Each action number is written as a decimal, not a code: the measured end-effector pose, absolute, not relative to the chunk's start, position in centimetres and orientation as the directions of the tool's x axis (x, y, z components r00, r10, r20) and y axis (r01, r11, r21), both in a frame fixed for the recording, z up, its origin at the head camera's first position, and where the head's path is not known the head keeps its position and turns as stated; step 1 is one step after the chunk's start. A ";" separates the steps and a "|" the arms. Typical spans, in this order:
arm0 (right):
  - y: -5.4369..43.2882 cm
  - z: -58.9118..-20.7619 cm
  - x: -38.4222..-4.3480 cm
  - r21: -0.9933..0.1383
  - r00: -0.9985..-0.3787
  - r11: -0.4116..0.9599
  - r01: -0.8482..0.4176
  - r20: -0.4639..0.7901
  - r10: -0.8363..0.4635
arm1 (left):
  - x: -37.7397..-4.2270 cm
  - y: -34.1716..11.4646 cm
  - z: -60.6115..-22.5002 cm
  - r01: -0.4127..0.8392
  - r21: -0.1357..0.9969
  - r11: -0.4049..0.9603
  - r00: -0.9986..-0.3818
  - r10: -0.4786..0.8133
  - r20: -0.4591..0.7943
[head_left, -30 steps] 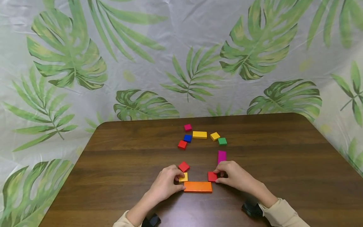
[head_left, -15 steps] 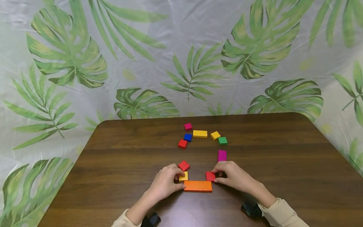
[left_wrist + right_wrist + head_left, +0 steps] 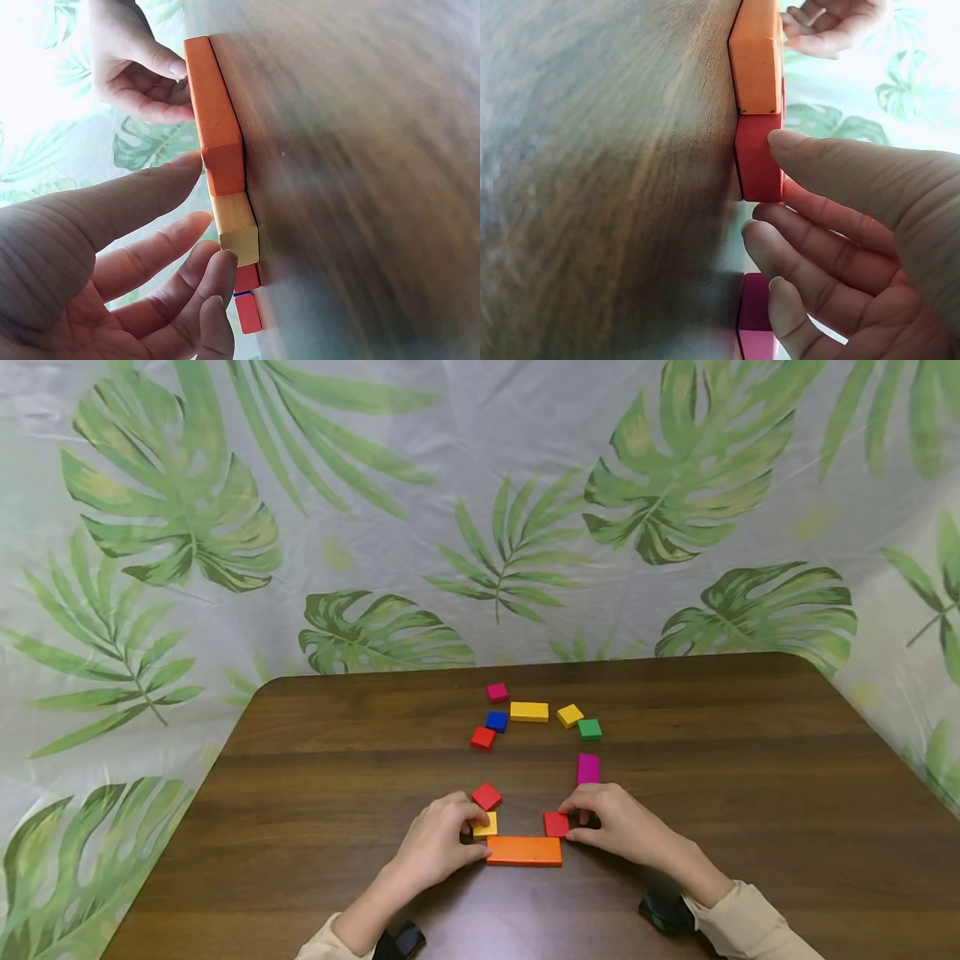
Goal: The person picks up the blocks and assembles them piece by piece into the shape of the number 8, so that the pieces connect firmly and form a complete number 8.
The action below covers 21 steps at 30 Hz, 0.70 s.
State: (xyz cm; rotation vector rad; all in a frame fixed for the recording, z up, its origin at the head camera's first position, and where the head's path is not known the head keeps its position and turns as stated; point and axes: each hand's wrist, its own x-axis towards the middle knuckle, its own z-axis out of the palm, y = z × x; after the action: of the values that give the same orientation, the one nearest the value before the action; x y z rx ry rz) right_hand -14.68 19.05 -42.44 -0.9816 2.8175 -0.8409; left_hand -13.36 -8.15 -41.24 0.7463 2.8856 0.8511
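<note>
An orange rectangular block [image 3: 524,852] lies across the near side of a loose ring of flat blocks. My left hand [image 3: 437,845] has its thumb at the orange block's left end, and its fingertips touch a small yellow block [image 3: 487,824] just behind that corner. With thumb and index finger, my right hand [image 3: 627,823] pinches a small red block [image 3: 556,824] at its right side. That red block touches the orange block's back edge near its right end, as the right wrist view shows. A magenta block [image 3: 588,768] stands behind my right hand, its near end hidden.
Another red block [image 3: 486,797] sits behind the yellow one. Farther back are a red block [image 3: 483,738], a blue block [image 3: 497,722], a dark pink block [image 3: 497,692], a long yellow block [image 3: 529,712], a small yellow block [image 3: 570,716] and a green block [image 3: 589,729] on the wooden table [image 3: 337,752].
Between one second and half a second ago, my right hand slid the red block slightly left along the orange block. Since then it has stayed put. My left hand keeps its place.
</note>
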 end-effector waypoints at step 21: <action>19.2 -42.5 -14.7 -0.516 -0.778 0.632 -0.579 0.115 -0.618 | -13.2 -8.0 -41.0 0.436 0.515 0.738 -0.885 0.456 0.095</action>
State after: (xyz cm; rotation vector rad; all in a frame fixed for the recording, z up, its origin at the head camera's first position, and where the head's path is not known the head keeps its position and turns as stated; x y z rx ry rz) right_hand -14.72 19.15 -42.52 -1.0181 2.7716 -0.8373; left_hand -13.16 -8.02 -41.01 0.7423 2.8943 0.8429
